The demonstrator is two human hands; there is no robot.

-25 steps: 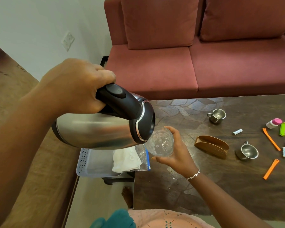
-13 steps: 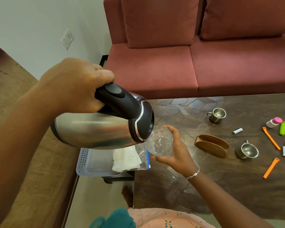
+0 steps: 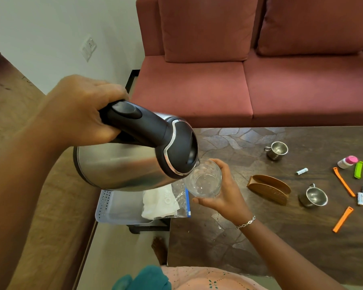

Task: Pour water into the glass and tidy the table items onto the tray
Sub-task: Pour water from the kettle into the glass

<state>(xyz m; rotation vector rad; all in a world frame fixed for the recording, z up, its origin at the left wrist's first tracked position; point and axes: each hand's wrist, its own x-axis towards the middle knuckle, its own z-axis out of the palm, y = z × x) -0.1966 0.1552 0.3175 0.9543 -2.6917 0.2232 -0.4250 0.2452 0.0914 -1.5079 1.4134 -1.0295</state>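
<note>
Gripping the black handle, the left hand (image 3: 80, 114) tips the steel kettle (image 3: 122, 164), its spout at the rim of the glass (image 3: 204, 180), which the right hand (image 3: 226, 197) clasps above the surface (image 3: 270, 248). Left of the glass, the tray (image 3: 115, 208) holds a bagged white cloth (image 3: 159, 204).

The left hand (image 3: 80, 109) tips a steel kettle (image 3: 122, 164) over the glass (image 3: 204, 178) gripped by the right hand (image 3: 224, 195) above the table (image 3: 260, 237).
</note>
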